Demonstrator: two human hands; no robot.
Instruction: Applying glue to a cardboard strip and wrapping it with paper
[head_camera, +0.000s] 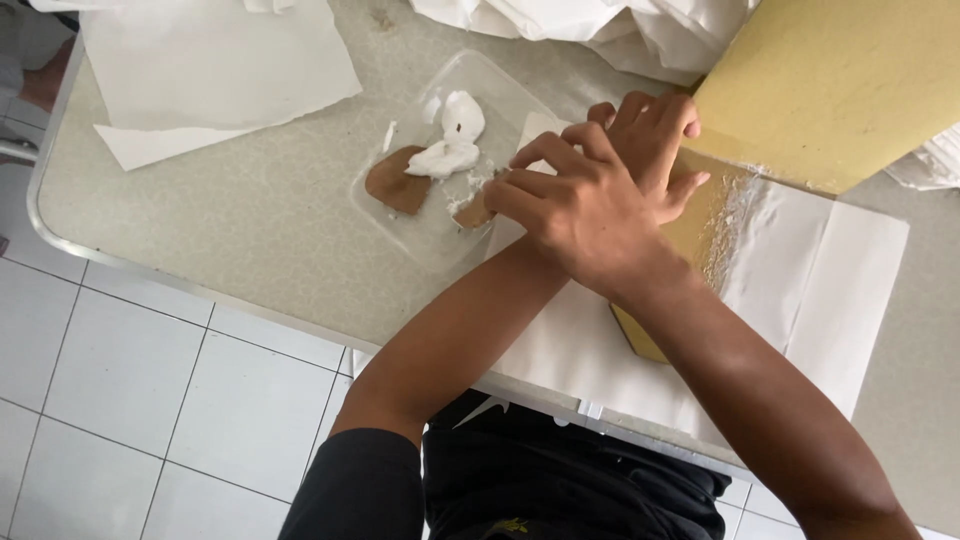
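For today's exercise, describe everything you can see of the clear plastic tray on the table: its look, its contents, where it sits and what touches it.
The clear plastic tray is shallow, see-through and roughly rectangular with rounded corners. It lies flat on the speckled grey table, to the left of the crossed hands. Inside sit lumps of white paste and a brown cardboard scrap. A second brown scrap lies at its right edge, where the right hand has its fingertips. The white paper sheet meets that edge.

A small craft or paper-goods workshop, by the look of it: a speckled grey worktable (250, 210) with metal edging on a white tiled floor (120, 390), white paper sheets (210, 60) far left, and a clear tray (420, 215) holding white paste (450, 140).
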